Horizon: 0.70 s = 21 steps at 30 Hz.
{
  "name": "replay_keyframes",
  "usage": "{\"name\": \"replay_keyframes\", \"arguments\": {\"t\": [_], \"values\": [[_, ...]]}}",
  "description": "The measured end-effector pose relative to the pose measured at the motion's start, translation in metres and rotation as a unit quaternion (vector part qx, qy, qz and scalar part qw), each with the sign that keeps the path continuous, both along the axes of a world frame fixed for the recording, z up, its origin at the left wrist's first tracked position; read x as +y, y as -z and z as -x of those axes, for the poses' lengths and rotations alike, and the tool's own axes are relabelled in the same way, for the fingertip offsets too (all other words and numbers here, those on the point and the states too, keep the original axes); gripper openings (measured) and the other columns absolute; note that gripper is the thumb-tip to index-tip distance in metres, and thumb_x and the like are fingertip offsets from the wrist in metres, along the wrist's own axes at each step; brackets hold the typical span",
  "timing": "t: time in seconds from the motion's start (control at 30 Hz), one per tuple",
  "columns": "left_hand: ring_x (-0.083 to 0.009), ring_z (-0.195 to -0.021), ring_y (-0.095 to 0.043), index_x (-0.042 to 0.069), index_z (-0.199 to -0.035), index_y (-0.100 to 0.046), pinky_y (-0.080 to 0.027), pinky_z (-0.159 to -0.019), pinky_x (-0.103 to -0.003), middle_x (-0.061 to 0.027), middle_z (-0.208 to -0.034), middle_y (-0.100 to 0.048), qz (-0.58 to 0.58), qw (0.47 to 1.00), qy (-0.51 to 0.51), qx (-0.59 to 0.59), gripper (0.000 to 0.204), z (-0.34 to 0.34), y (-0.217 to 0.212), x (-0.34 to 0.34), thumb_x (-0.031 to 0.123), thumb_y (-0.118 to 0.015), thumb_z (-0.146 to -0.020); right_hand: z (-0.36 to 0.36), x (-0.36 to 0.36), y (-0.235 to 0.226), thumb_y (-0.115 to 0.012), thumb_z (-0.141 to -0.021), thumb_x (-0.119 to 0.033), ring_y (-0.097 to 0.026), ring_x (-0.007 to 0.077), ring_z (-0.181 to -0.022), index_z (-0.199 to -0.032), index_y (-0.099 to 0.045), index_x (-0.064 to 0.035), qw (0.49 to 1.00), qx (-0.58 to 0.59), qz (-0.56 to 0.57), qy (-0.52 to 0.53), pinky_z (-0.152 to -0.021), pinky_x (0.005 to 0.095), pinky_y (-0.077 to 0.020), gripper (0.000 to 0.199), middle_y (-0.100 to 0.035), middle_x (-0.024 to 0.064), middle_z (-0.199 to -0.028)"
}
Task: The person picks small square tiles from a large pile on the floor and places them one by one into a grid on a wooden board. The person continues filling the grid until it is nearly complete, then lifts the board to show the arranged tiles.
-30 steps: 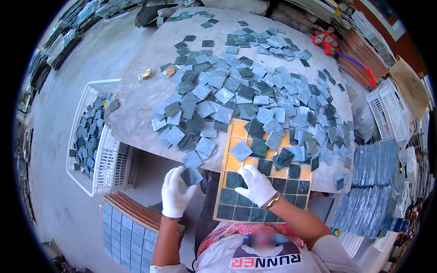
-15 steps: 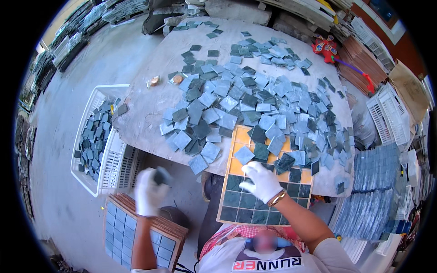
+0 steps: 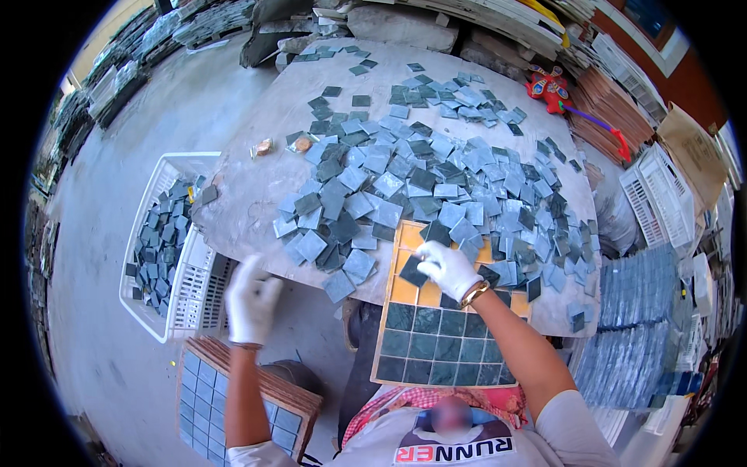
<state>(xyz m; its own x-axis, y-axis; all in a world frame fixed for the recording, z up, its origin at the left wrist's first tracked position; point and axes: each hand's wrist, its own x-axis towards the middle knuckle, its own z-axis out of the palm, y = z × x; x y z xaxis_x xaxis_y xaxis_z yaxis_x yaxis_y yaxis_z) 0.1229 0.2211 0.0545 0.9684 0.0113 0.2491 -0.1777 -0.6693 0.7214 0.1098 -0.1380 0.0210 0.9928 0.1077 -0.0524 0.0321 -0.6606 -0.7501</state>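
Outdoors, round stone table (image 3: 257, 179) w/ tiles (image 3: 436, 179)

Tiles (image 3: 436, 171) blue-grey, dark green; tray (image 3: 406, 289) orange; gloves (image 3: 250, 300) white.

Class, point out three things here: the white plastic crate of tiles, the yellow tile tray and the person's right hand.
white plastic crate (image 3: 180, 307): head view, its near side wall.
yellow tile tray (image 3: 405, 289): head view, a bare yellow cell.
right hand (image 3: 446, 267): head view, the back of the glove.

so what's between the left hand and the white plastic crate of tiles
Nothing lies between them in the head view: the white-gloved left hand hovers right beside the white plastic crate's slotted side wall, above bare grey floor.
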Motion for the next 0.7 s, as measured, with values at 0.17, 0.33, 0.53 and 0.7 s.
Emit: {"name": "replay_keyframes", "arguments": {"t": [0.17, 0.33, 0.53, 0.7], "values": [[-0.0298, -0.093, -0.063, 0.003, -0.110, -0.062, -0.050, -0.082, -0.035, -0.0158, -0.107, -0.063, 0.082, 0.989, 0.104, 0.063, 0.035, 0.036, 0.048, -0.080, 0.008, -0.067, -0.076, 0.009, 0.015, 0.016, -0.060, -0.083, -0.015, -0.061, 0.0325, -0.092, -0.097, -0.063, -0.0065, 0.981, -0.033, 0.156, -0.111, -0.080, 0.0407, -0.0490, 0.017, -0.063, 0.0163, -0.095], [-0.0318, -0.112, -0.055, 0.008, -0.110, -0.061, -0.046, -0.092, -0.039, -0.0119, -0.118, -0.059, -0.012, 0.979, 0.193, -0.070, 0.034, 0.042, 0.063, -0.132, 0.004, -0.063, -0.077, 0.015, 0.007, 0.004, -0.058, -0.085, -0.015, -0.060, 0.0323, -0.094, -0.113, -0.056, -0.0057, 0.992, -0.053, 0.115, -0.025, -0.082, 0.0402, -0.0480, 0.029, -0.061, 0.0154, -0.099], [-0.0338, -0.137, -0.030, 0.007, -0.138, -0.041, -0.026, -0.108, -0.050, -0.0132, -0.146, -0.037, -0.195, 0.949, 0.249, 0.004, 0.070, 0.038, 0.069, -0.171, 0.031, -0.069, -0.078, 0.019, -0.023, -0.012, -0.075, -0.073, -0.032, -0.060, 0.0332, -0.098, -0.114, -0.054, -0.0089, 0.958, -0.028, 0.286, 0.015, -0.082, 0.0410, -0.0503, 0.052, -0.055, 0.0130, -0.112], [-0.0313, -0.138, -0.029, 0.008, -0.138, -0.042, -0.022, -0.109, -0.051, -0.0119, -0.147, -0.035, -0.217, 0.943, 0.251, 0.006, 0.068, 0.040, 0.088, -0.172, 0.037, -0.065, -0.081, 0.011, -0.018, -0.018, -0.080, -0.067, -0.031, -0.059, 0.0328, -0.101, -0.114, -0.052, -0.0081, 0.958, 0.033, 0.282, 0.029, -0.083, 0.0423, -0.0506, 0.059, -0.052, 0.0132, -0.114]]}}
